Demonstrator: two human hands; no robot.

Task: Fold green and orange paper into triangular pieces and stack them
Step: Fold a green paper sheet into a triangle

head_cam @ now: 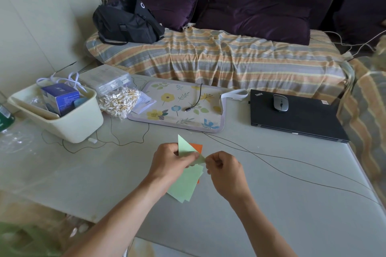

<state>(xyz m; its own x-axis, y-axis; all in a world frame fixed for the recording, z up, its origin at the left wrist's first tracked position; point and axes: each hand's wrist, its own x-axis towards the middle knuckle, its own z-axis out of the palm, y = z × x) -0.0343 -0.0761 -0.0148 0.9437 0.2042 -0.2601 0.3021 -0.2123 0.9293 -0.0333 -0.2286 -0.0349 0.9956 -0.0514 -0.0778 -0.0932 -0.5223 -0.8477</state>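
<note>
A light green paper [186,145], folded to a triangle, is held a little above the grey table [282,194]. My left hand [169,160] grips its lower left part with thumb and fingers. My right hand [224,168] pinches its right tip. Under my hands lies a small pile of flat green sheets [184,186]. An orange sheet [198,146] peeks out behind the triangle, and an orange edge shows at the pile's right side.
A cream bin [69,123] with a blue box stands at the left, beside a bag of cotton swabs [119,101]. A floral mat [179,108] with a cable lies behind. A black laptop [296,119] carries a mouse. Thin wires [271,162] cross the table.
</note>
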